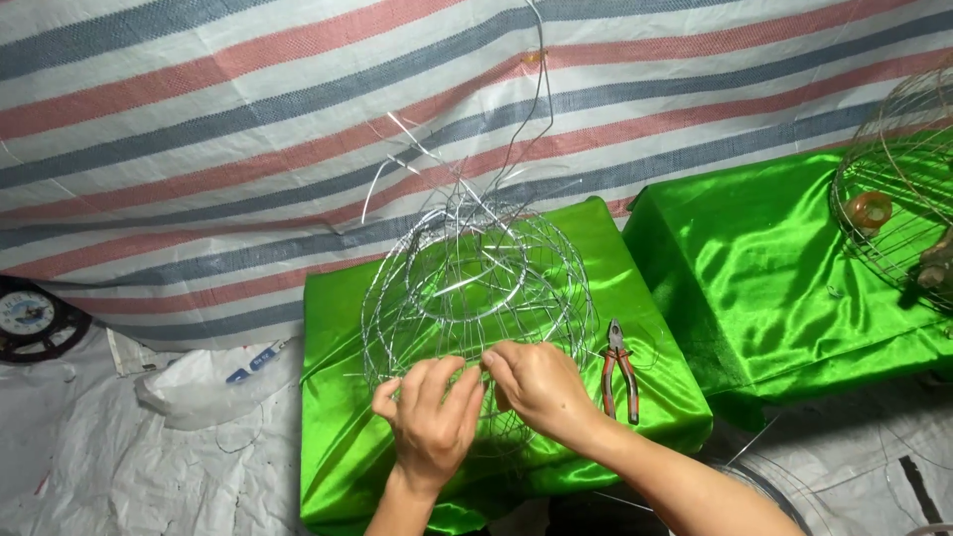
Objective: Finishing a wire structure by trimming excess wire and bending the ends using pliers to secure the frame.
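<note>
A round cage of thin silver wire (476,273) stands on a block covered in shiny green cloth (333,397). Loose wire ends stick up from its top. My left hand (429,417) and my right hand (541,387) meet at the near side of the cage, fingers pinched on its wires. Red-handled pliers (621,372) lie on the green cloth just right of my right hand.
A second green-covered block (764,268) stands to the right, with another round wire cage (898,189) at its far end. A striped red, grey and white tarp (248,129) hangs behind. A crumpled white bag (199,387) and a dark wire spool (30,318) lie at left.
</note>
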